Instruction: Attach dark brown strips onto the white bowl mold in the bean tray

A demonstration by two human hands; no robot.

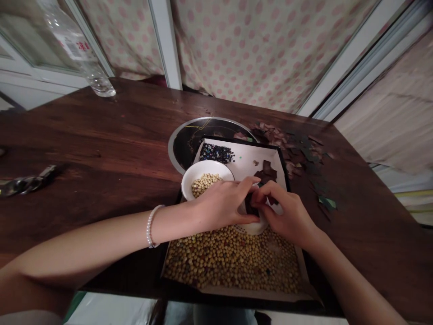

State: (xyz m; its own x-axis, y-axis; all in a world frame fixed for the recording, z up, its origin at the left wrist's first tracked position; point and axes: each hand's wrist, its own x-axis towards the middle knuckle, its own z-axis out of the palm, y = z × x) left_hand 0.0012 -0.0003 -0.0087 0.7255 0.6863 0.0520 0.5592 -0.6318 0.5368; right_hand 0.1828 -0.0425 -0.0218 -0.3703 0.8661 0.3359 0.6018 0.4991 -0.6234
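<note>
Over a shallow tray (pixel 248 164), my left hand (pixel 214 207) holds a small dark brown piece (pixel 251 205) between thumb and fingers. My right hand (pixel 289 214) pinches at the same piece from the right; its exact kind is not clear. Beneath my hands a white dish (pixel 257 229) shows in part. A white bowl (pixel 187 186) with pale round beads (pixel 204 184) stands left of the piece, partly behind my left hand. Many tan beads (pixel 230 257) cover the tray's near part. Small dark beads (pixel 216 153) lie in its far left corner, and dark brown scraps (pixel 267 170) at its right.
Behind the tray lies a round dark plate with a silver rim (pixel 174 146). Brown and green scraps (pixel 304 151) are scattered over the table (pixel 101 149) to the right. A clear bottle (pixel 84 58) stands back left, and a crumpled shiny wrapper (pixel 29 183) lies at the left.
</note>
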